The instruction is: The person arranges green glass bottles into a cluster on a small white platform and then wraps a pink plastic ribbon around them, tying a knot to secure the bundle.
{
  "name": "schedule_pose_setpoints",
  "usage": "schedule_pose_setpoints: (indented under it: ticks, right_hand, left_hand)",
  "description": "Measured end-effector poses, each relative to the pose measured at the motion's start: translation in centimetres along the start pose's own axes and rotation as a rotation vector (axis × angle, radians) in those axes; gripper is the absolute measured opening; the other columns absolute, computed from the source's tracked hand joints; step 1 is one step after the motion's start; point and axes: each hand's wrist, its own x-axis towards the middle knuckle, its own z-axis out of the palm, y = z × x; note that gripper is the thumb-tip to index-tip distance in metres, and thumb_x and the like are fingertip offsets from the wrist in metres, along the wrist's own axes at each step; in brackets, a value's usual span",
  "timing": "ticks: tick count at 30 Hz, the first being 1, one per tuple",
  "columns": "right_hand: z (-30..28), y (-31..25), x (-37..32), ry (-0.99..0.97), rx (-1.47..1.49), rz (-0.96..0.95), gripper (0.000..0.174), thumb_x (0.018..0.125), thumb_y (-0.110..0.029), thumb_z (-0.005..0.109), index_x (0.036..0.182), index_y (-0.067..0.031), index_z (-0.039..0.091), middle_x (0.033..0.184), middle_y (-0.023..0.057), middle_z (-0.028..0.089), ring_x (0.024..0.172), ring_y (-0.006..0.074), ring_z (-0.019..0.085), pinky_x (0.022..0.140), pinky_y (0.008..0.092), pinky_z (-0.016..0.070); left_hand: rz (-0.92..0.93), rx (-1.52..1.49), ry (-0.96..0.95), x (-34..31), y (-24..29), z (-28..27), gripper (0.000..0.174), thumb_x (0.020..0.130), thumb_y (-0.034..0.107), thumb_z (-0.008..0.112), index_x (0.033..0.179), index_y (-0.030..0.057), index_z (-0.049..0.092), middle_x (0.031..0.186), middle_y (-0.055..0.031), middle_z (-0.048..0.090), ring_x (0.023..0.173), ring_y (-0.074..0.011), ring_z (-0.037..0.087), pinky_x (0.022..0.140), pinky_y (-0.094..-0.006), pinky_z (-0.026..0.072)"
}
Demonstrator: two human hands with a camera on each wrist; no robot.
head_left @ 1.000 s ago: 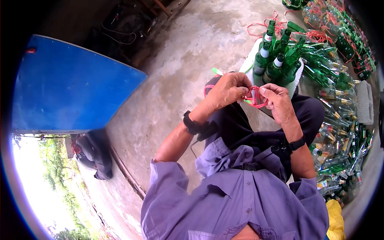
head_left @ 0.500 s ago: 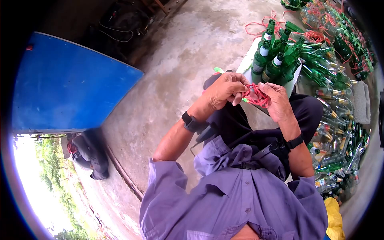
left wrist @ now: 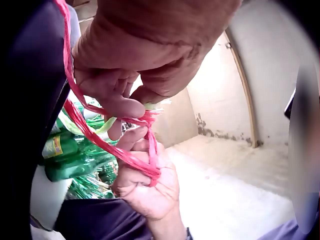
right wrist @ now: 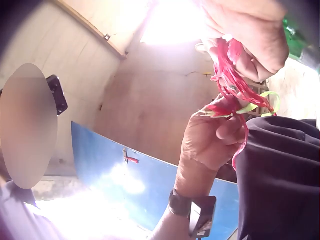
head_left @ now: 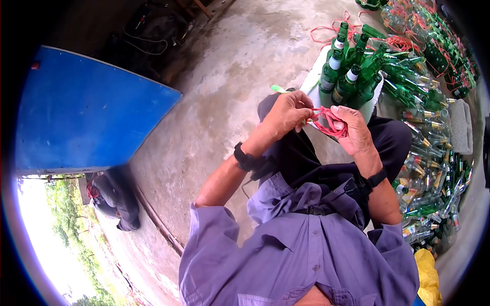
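Red plastic twine (head_left: 326, 128) is looped between the two hands above the lap. The left hand (head_left: 286, 116) pinches one end between thumb and fingertips. In the right hand (head_left: 356, 133) the gathered loops are gripped under the thumb. A light-green strip (right wrist: 260, 105) is joined with the twine at the left fingertips; in the left wrist view red strands (left wrist: 112, 151) hang down past the right fingers. Just beyond the hands, several green glass bottles (head_left: 343, 91) stand grouped upright on a white surface (head_left: 312, 80).
Many empty bottles (head_left: 423, 168) lie piled along the right, near a pale block (head_left: 462, 127). More red twine (head_left: 326, 34) lies on the floor behind the standing bottles. A blue panel (head_left: 97, 112) is at left, a yellow bag (head_left: 427, 278) at lower right.
The twine, first spread as an open loop between both hands, is now bunched into several loops in the right hand. The left fingers have drawn slightly apart from it, still pinching an end.
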Motion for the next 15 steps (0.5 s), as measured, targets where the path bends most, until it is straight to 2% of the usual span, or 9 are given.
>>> schedule_pose_setpoints:
  ticks: [2, 3, 5, 6, 8, 9, 12, 15]
  right_hand:
    - [-0.2, 0.3, 0.0, -0.038, 0.085, -0.001, 0.016, 0.095, -0.011, 0.058, 0.09, 0.0023, 0.065, 0.07, -0.0016, 0.054, 0.056, 0.0033, 0.043, 0.056, 0.0177, 0.0383]
    - [-0.2, 0.3, 0.0, -0.038, 0.086, -0.001, 0.016, 0.095, -0.011, 0.058, 0.09, 0.0023, 0.065, 0.07, -0.0016, 0.054, 0.056, 0.0033, 0.043, 0.056, 0.0177, 0.0383]
    - [0.0, 0.2, -0.2, -0.017, 0.096, 0.029, 0.015, 0.094, -0.01, 0.058, 0.084, -0.001, 0.064, 0.066, -0.0023, 0.053, 0.056, 0.0042, 0.044, 0.061, 0.0204, 0.0434]
    - [0.0, 0.3, -0.1, -0.017, 0.096, 0.029, 0.015, 0.094, -0.01, 0.058, 0.084, -0.001, 0.064, 0.066, -0.0023, 0.053, 0.056, 0.0042, 0.044, 0.061, 0.0204, 0.0434]
    - [-0.2, 0.4, -0.1, 0.009, 0.127, 0.027, 0.014, 0.095, -0.009, 0.057, 0.088, 0.0004, 0.065, 0.067, -0.0025, 0.053, 0.056, 0.0038, 0.043, 0.06, 0.0206, 0.0424]
    - [-0.3, 0.4, 0.0, 0.009, 0.128, 0.027, 0.014, 0.095, -0.009, 0.057, 0.088, 0.0004, 0.065, 0.067, -0.0025, 0.053, 0.056, 0.0038, 0.043, 0.06, 0.0206, 0.0424]
    - [-0.5, 0.4, 0.2, 0.02, 0.103, 0.021, 0.016, 0.095, -0.01, 0.057, 0.084, -0.0009, 0.064, 0.065, -0.0025, 0.053, 0.055, 0.0043, 0.043, 0.058, 0.0211, 0.0402]
    - [-0.4, 0.7, 0.3, 0.019, 0.06, -0.011, 0.018, 0.094, -0.01, 0.058, 0.079, -0.0027, 0.064, 0.063, -0.0026, 0.052, 0.054, 0.0046, 0.042, 0.056, 0.0213, 0.038]
  left_hand:
    - [0.08, 0.204, 0.05, 0.0, -0.2, 0.2, 0.012, 0.085, 0.005, 0.062, 0.094, -0.0021, 0.06, 0.079, -0.0103, 0.068, 0.054, -0.0103, 0.057, 0.048, -0.0234, 0.0436]
    - [0.08, 0.204, 0.05, 0.1, -0.4, 0.3, 0.012, 0.085, 0.005, 0.062, 0.094, -0.0021, 0.06, 0.079, -0.0103, 0.068, 0.054, -0.0103, 0.057, 0.048, -0.0234, 0.0436]
    - [0.338, 0.681, 0.222, 0.2, -0.6, 0.6, 0.009, 0.082, 0.003, 0.061, 0.089, -0.0019, 0.062, 0.077, -0.0075, 0.067, 0.06, -0.0111, 0.059, 0.053, -0.0259, 0.0462]
    - [0.338, 0.681, 0.222, 0.1, -0.7, 0.6, 0.009, 0.082, 0.003, 0.061, 0.089, -0.0019, 0.062, 0.077, -0.0075, 0.067, 0.06, -0.0111, 0.059, 0.053, -0.0259, 0.0462]
    - [0.221, 0.417, 0.204, -0.4, 0.5, 0.8, 0.011, 0.079, 0.002, 0.061, 0.088, -0.0029, 0.064, 0.075, -0.0053, 0.065, 0.064, -0.0112, 0.06, 0.058, -0.0272, 0.0474]
    - [0.221, 0.418, 0.204, -0.4, 0.6, 0.6, 0.011, 0.079, 0.002, 0.061, 0.088, -0.0029, 0.064, 0.075, -0.0053, 0.065, 0.064, -0.0112, 0.06, 0.058, -0.0272, 0.0474]
    - [0.183, 0.158, 0.149, -0.5, 1.2, 0.1, 0.015, 0.08, 0.003, 0.062, 0.093, -0.0027, 0.065, 0.078, -0.0043, 0.065, 0.069, -0.01, 0.059, 0.062, -0.0245, 0.0466]
    - [0.161, 0.098, 0.11, -0.5, 1.2, -0.1, 0.014, 0.081, 0.004, 0.062, 0.093, -0.0022, 0.066, 0.081, -0.0037, 0.066, 0.072, -0.0095, 0.059, 0.063, -0.0242, 0.0464]
